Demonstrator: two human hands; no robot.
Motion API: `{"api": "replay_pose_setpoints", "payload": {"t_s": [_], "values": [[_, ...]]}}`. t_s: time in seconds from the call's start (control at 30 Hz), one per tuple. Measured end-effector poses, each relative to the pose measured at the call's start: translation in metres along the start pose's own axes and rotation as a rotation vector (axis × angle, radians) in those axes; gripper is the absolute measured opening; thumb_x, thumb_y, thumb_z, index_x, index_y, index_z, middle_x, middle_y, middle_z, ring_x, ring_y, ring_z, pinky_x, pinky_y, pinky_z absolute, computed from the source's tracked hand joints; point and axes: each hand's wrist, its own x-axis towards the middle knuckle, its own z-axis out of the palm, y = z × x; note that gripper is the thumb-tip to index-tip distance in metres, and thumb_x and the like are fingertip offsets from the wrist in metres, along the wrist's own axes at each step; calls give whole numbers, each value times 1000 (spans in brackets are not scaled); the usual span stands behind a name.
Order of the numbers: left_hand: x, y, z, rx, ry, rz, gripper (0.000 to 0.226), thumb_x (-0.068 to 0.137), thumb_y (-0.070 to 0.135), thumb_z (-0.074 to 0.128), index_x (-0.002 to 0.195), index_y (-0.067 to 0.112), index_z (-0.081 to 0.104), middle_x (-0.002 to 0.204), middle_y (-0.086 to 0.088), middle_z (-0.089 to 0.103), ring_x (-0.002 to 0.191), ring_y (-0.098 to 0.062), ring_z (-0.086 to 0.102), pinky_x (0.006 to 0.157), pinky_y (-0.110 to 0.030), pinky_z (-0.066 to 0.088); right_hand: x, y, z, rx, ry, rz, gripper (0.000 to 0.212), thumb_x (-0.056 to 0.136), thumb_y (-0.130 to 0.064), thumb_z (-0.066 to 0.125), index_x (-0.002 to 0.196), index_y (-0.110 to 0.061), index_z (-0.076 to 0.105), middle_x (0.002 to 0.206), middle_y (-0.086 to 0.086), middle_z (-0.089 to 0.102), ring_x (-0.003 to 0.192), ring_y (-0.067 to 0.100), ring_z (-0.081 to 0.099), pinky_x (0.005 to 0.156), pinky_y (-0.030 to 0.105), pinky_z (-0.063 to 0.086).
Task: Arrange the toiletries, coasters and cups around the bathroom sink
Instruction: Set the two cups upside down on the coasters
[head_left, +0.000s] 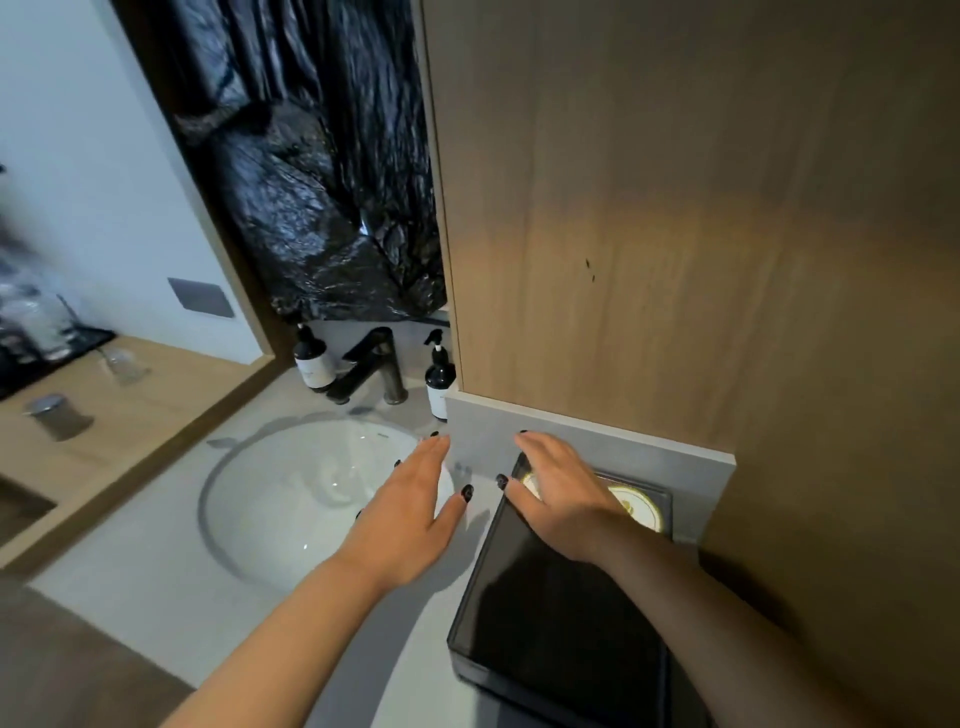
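Observation:
A black tray lies on the grey counter to the right of the round white sink. At the tray's far end sit round white coasters with gold rims. My right hand hovers over them with fingers spread, partly hiding them. My left hand is held flat and open above the sink's right rim, holding nothing. Two dark pump bottles stand behind the sink: one left of the black faucet, one on the right.
A tall wooden cabinet rises directly behind the tray. Black plastic sheeting covers the mirror area. On the wooden shelf at left stand an upturned glass, a metal-lidded jar and a dark tray with wrapped glasses.

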Motion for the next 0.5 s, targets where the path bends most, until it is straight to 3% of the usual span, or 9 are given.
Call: {"api": "replay_pose_setpoints", "payload": {"t_s": [0.13,0.5], "values": [[-11,-23,-18,-5,-2,-87,66,99,45,37,153,22,8,162,4,9,148,-10,7,120,-30,14,14,-23,4,-70,-102,-57,62,99,-46,37,152,-21,17,159,-4,15,146,14,14,117,31,15],[-62,-116,-60,-43,30,-192,66,98,47,36,154,23,11,162,5,11,148,-8,8,118,-25,10,41,-113,67,-96,-202,-150,66,98,-49,38,151,-16,19,158,-2,20,145,16,16,118,37,21]]}}
